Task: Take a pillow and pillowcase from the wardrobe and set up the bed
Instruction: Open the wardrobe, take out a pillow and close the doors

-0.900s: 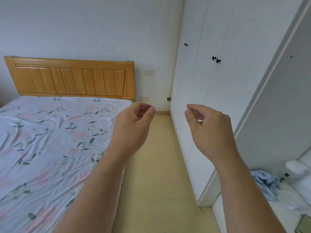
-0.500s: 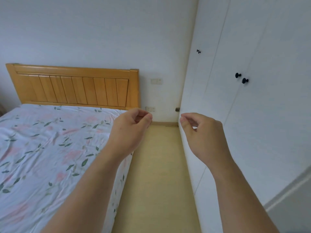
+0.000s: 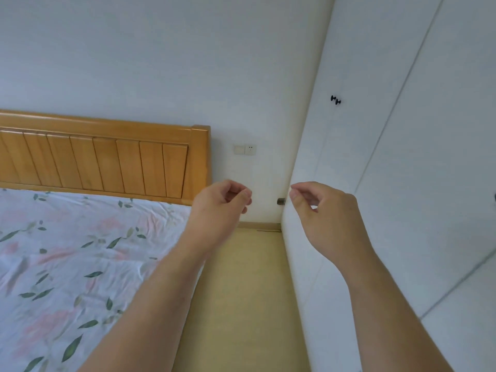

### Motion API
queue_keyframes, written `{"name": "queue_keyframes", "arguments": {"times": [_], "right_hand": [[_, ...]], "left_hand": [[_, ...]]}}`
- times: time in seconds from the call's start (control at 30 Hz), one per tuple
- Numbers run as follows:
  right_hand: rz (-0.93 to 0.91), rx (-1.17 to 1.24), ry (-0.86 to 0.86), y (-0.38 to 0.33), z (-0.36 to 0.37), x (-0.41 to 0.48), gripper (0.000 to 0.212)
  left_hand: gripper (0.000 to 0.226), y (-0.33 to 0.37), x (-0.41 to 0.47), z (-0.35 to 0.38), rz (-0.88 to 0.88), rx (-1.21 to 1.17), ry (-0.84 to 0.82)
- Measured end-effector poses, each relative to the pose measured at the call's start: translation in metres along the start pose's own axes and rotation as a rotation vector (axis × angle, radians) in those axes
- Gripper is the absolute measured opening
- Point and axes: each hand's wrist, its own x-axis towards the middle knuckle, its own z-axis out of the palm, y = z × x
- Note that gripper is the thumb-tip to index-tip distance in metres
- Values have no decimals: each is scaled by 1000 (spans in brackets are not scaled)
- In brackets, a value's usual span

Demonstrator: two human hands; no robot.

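From the head camera, the person is standing in the strip of floor (image 3: 241, 285) between the bed (image 3: 80, 264) and the wardrobe (image 3: 402, 183), which is running up the right side of the view with its doors closed. Both arms are reaching forward at about chest height. The left hand (image 3: 218, 210) is hanging over the bed's near edge with its fingers curled loosely toward the thumb, and it is holding nothing. The right hand (image 3: 326, 218) is doing the same just in front of the wardrobe's face, thumb and fingertips nearly meeting around empty air. The hands are likely riding ahead like this because the wardrobe has to be opened first.

A pair of small black knobs (image 3: 335, 100) is sitting higher up on a door seam, well above the right hand; a dark speck at the far right edge may be another knob, though it is too cropped to be sure.

The pillow and pillowcase are not showing anywhere, so they are presumably behind the doors. The bed is wearing only a floral sheet, and the space under the wooden headboard (image 3: 107, 157) is lying bare where a pillow belongs. The task is barely starting.
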Motion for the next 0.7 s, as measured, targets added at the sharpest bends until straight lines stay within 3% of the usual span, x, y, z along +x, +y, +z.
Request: {"name": "queue_keyframes", "arguments": {"times": [0.27,0.53,0.7], "right_hand": [[96,-59,90,49,53,195,26],[191,-104,232,164,103,361,26],[255,-110,212,213,116,481,30]], "left_hand": [[12,-5,227,67,42,-3,-164],[13,-44,413,148,50,47,-258],[13,-38,526,193,63,107,-301]]}}
